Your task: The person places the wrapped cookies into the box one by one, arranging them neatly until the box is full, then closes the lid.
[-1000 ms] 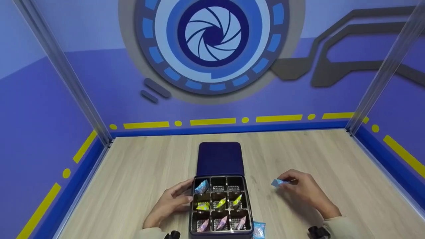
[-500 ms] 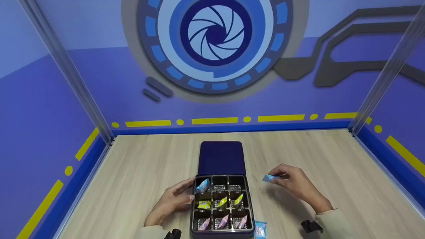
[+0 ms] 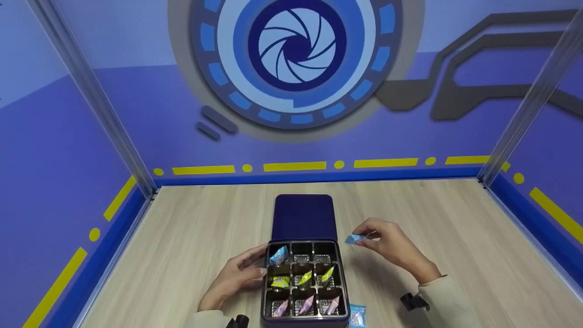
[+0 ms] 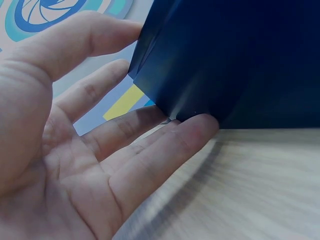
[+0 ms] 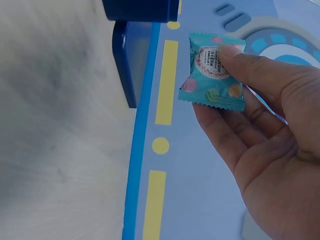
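Note:
A dark blue tin box lies open on the table, with a black tray of small compartments inside. Its back row has one blue-wrapped candy at the left; the other two compartments there show bare floors. Yellow-wrapped candies fill the middle row, one each, and pink-wrapped candies the front row. My left hand rests against the box's left side, fingers fairly straight and fingertips at its wall. Right of the box, above the table, my right hand pinches a blue-wrapped candy between thumb and fingers.
The lid lies flat behind the box. Another blue-wrapped candy is on the table by the box's front right corner. Printed panels wall the wooden table at the back and sides.
My right hand has moved left and slightly back toward the box, carrying the blue-wrapped candy. The left hand stays at the box's left side.

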The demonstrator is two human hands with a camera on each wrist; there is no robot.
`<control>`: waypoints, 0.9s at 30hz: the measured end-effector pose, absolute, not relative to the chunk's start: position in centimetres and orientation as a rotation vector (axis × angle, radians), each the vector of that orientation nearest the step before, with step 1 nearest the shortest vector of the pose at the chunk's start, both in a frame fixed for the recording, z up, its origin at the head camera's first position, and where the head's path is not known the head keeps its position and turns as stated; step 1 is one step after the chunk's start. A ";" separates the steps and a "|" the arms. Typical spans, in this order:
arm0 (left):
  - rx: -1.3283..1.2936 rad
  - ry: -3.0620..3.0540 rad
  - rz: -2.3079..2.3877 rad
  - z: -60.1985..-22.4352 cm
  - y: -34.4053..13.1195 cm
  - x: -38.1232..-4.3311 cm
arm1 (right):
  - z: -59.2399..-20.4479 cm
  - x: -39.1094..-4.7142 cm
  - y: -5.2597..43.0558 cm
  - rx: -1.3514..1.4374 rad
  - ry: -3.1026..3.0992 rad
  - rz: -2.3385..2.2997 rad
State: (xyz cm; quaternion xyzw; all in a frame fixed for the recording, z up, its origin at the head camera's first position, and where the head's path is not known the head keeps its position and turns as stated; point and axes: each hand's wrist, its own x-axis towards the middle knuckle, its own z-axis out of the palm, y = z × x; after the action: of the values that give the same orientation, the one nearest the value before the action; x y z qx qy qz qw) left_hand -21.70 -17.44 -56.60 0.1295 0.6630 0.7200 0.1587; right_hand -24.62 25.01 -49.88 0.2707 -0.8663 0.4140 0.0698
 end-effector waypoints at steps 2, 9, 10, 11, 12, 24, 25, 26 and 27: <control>0.368 1.898 2.058 -56.6 -17.4 -21.7 | -49.7 -24.7 24.6 0.838 -2.601 1.244; 0.370 1.903 2.053 -56.6 -17.5 -21.7 | -49.3 -25.0 23.5 0.924 -2.584 1.239; 0.374 1.900 2.054 -56.6 -17.5 -21.7 | -49.3 -25.1 23.3 0.930 -2.587 1.244; 0.379 1.897 2.055 -56.6 -17.5 -21.7 | -49.2 -25.1 23.1 0.937 -2.591 1.246; 0.384 1.895 2.055 -56.7 -17.5 -21.7 | -49.1 -25.1 23.0 0.944 -2.594 1.247; 0.389 1.835 2.083 -56.9 -17.5 -21.8 | -48.5 -25.7 20.9 1.025 -2.662 1.190; 0.391 1.836 2.084 -56.9 -17.5 -21.8 | -48.4 -25.7 20.7 1.028 -2.669 1.179; 0.392 1.839 2.081 -56.9 -17.5 -21.8 | -48.4 -25.8 20.5 1.034 -2.675 1.175; 0.396 1.842 2.081 -56.9 -17.5 -21.8 | -48.3 -25.8 20.4 1.039 -2.681 1.173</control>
State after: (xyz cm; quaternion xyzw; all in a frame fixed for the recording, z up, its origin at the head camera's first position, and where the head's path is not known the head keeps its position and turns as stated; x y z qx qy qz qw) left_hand -21.79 -17.50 -56.95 0.1391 0.6470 0.7310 0.1667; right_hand -25.79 20.36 -48.29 0.3346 -0.8632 0.3777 0.0183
